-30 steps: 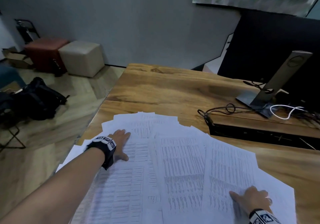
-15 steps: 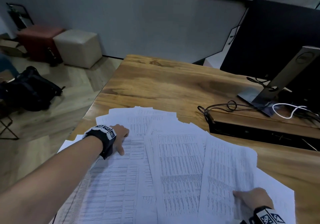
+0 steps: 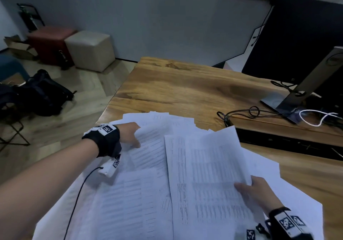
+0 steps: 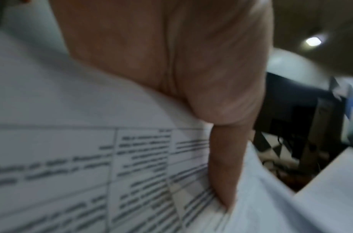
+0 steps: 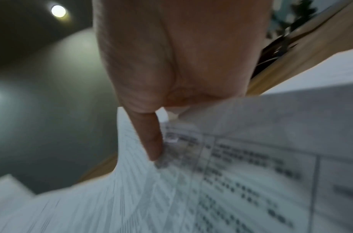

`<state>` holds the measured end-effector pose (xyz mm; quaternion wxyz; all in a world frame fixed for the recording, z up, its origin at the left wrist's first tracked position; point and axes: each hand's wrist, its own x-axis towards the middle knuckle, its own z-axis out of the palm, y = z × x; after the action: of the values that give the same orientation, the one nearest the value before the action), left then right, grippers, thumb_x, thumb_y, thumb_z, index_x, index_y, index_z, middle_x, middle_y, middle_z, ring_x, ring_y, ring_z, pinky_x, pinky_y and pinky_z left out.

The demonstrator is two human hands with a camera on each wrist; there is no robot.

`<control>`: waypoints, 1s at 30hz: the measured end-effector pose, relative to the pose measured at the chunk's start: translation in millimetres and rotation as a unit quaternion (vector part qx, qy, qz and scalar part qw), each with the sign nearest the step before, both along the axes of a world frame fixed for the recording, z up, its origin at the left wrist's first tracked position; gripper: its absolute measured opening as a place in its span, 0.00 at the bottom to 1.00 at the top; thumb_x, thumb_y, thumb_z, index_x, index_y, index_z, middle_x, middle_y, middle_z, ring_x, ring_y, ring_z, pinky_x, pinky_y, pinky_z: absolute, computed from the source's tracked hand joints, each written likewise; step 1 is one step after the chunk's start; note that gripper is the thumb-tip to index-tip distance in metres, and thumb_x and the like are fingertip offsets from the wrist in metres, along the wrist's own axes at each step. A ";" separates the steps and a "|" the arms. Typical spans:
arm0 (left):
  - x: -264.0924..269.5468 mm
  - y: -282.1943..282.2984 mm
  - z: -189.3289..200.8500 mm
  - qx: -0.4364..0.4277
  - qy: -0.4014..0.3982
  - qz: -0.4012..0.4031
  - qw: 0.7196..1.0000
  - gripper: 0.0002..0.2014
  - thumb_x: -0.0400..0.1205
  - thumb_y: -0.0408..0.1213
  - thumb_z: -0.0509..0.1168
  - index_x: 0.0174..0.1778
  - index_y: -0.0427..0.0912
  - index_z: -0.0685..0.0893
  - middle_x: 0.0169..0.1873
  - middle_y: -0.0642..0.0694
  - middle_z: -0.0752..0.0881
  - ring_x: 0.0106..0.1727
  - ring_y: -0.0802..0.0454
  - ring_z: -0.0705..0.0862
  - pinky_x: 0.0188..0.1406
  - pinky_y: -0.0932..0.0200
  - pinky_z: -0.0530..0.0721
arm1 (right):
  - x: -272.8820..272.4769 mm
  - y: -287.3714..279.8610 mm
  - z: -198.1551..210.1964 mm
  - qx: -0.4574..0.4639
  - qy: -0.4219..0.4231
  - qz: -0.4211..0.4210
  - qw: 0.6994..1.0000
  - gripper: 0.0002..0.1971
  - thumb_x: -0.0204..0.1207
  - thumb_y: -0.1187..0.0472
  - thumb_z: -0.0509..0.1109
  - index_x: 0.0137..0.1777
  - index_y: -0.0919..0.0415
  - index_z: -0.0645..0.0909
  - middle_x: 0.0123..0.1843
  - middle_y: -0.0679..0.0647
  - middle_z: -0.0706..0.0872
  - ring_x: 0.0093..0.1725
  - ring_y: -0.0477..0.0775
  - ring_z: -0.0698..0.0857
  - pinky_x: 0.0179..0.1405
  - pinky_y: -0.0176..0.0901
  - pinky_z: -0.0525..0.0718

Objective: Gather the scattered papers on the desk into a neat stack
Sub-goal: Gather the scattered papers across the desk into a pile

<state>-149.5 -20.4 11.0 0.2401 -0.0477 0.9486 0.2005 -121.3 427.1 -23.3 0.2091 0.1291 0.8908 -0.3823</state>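
Nearest me, my right hand (image 3: 257, 193) pinches the right edge of a sheaf of printed sheets, thumb on top, fingers under; that edge is raised off the worktop (image 3: 185, 83). The papers (image 3: 148, 184) lie fanned and overlapping across the near half of the worktop, edges askew. Further out, my left hand (image 3: 130, 134) has its thumb on top of the left-side sheets, fingers tucked beneath and out of sight. Judgement: gathering step, both sides being drawn inward. Next move calls for sliding the two bunches together, then squaring the edges. Loose sheets near the left worktop edge could slip off. Beyond: cables (image 3: 241, 113), monitor stand (image 3: 304, 89).
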 end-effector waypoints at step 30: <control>60.1 -22.2 69.2 0.261 0.248 0.203 0.911 0.05 0.80 0.34 0.74 0.43 0.49 0.87 0.30 0.58 0.90 0.34 0.54 0.87 0.29 0.64 0.84 | -4.3 -52.9 -16.9 -0.103 0.023 -0.034 0.994 0.02 0.78 0.73 0.71 0.44 0.71 0.82 0.44 0.68 0.88 0.38 0.61 0.86 0.33 0.41 0.83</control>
<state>-89.4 -42.6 80.2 -0.0449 -0.1233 0.8615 0.4905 -125.6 374.3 -40.3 0.1880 0.1286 0.8463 -0.4816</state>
